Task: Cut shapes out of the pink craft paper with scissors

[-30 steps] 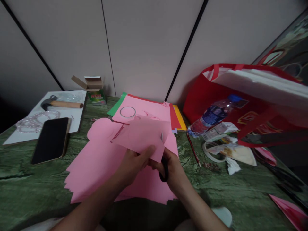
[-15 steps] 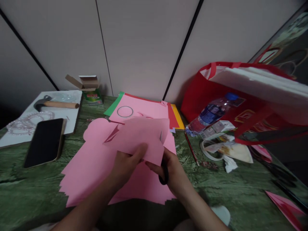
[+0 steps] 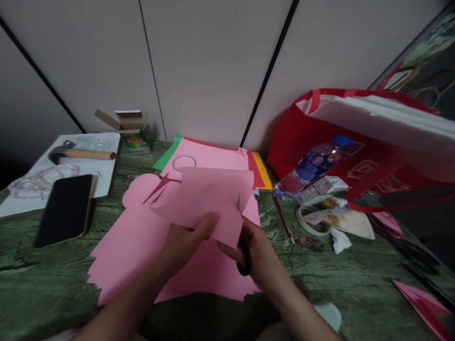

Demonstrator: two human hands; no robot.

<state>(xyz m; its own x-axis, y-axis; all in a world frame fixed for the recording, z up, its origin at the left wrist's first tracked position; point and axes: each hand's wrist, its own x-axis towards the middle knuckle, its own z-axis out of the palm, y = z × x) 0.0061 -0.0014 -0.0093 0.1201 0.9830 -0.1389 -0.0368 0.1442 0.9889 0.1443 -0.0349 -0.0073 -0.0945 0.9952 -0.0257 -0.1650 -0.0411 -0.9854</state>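
A sheet of pink paper (image 3: 209, 194) is raised above the table, its lower edge pinched by my left hand (image 3: 190, 239) with the thumb on top. My right hand (image 3: 254, 251) grips a pair of scissors (image 3: 244, 258); a black handle loop shows below the fingers. A blade tip pokes up beside the paper's right part, where a slit runs in from the edge. The rest of the blades is hidden behind the sheet. Under both hands lies a stack of pink paper (image 3: 124, 255) with uneven edges and a rounded upper left corner.
Coloured sheets (image 3: 216, 151) with a ring lie by the wall. Left are a phone (image 3: 66, 210), a hammer (image 3: 85, 153) and a small box (image 3: 135, 139). Right are a pencil (image 3: 283, 218), a water bottle (image 3: 313, 166), a tape roll (image 3: 313, 222) and a red bag (image 3: 284, 137).
The raised pink sheet now curls more, its top right edge bending over and its left strips shifting left. Both hands stay nearly in place; the scissors' handle has dropped slightly.
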